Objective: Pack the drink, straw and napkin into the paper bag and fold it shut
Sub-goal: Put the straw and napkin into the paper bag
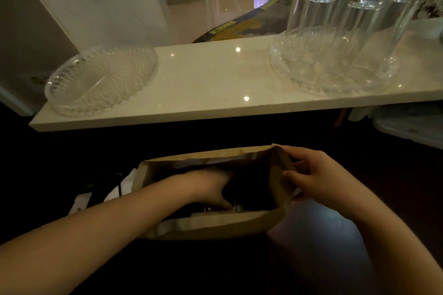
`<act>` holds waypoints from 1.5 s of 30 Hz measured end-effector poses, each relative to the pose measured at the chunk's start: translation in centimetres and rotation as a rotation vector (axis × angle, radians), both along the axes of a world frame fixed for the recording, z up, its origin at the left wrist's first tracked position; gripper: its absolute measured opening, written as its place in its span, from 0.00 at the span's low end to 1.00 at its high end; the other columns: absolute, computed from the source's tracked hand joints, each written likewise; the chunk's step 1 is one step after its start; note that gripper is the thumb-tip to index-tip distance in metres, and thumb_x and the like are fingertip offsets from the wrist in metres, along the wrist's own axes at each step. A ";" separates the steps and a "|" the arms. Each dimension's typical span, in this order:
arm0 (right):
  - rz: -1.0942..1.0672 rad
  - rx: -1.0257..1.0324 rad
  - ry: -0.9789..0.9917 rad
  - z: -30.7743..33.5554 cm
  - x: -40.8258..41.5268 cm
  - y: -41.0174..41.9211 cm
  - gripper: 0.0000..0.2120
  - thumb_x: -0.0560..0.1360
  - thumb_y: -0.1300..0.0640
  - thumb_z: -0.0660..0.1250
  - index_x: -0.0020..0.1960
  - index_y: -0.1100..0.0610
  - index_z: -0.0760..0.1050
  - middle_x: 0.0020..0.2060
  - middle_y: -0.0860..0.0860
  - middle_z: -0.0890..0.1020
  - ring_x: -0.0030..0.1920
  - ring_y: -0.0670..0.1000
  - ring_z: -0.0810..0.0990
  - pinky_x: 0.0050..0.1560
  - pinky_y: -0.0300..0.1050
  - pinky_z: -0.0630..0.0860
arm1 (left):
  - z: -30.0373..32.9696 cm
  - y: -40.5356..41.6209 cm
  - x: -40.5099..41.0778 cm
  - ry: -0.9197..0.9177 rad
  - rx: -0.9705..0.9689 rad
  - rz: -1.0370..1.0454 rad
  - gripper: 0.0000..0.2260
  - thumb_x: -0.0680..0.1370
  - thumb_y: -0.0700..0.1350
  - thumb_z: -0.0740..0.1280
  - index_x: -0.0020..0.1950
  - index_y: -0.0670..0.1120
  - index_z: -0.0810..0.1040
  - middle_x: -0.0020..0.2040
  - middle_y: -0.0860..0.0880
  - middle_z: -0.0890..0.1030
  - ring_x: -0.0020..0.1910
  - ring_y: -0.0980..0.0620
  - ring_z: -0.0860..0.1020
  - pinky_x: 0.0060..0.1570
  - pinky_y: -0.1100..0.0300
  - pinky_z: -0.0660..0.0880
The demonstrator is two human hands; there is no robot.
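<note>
A brown paper bag (215, 225) stands open on a dark surface below me. My left hand (211, 184) reaches down inside its mouth, the fingers lost in the dark interior. What they hold is too dark to tell. A small glint near the thumb may be the drink, but I cannot make it out. My right hand (311, 175) pinches the bag's right rim and holds the mouth wide. Straw and napkin are not clearly visible.
A pale marble shelf (215, 84) runs across above the bag. On it sit an empty clear glass plate (100, 79) at left and a glass tray (335, 84) with several upturned glasses (347, 19) at right. White paper (124, 184) lies left of the bag.
</note>
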State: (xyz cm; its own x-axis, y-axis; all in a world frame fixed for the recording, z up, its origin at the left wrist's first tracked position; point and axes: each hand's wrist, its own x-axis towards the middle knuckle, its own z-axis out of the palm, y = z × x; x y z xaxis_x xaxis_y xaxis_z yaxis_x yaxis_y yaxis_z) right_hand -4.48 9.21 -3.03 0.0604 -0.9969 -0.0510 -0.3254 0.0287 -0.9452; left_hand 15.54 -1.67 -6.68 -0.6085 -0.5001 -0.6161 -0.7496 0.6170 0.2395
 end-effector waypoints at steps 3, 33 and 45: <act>0.017 0.002 0.012 0.1 0.0 -0.2 0.29 0.75 0.65 0.63 0.52 0.26 0.71 0.46 0.37 0.83 0.41 0.43 0.84 0.34 0.34 0.79 | 4.8 -0.3 1.5 0.195 0.200 -0.046 0.27 0.75 0.50 0.66 0.72 0.56 0.59 0.69 0.53 0.70 0.65 0.56 0.71 0.58 0.66 0.69; -0.029 0.079 0.027 -0.2 8.2 -3.1 0.23 0.75 0.67 0.61 0.54 0.38 0.75 0.41 0.43 0.85 0.36 0.43 0.84 0.30 0.30 0.76 | -15.2 -8.3 25.7 0.213 -0.313 1.070 0.22 0.73 0.45 0.69 0.63 0.37 0.72 0.64 0.33 0.70 0.62 0.34 0.69 0.59 0.45 0.71; -0.063 0.125 0.059 -0.2 8.0 -3.5 0.20 0.74 0.68 0.62 0.57 0.45 0.76 0.43 0.50 0.86 0.38 0.50 0.85 0.29 0.33 0.77 | -15.8 -7.5 25.7 0.429 -0.192 1.237 0.06 0.70 0.39 0.73 0.41 0.36 0.80 0.38 0.40 0.78 0.41 0.44 0.77 0.39 0.59 0.68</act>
State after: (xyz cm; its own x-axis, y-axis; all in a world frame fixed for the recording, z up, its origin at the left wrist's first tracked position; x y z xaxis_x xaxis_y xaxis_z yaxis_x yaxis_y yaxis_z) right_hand 3.48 5.75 -3.24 -0.0090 -0.9843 -0.1765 -0.3744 0.1670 -0.9121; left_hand 41.22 -9.21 -22.50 0.1813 -0.9198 -0.3481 -0.7259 -0.3639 0.5836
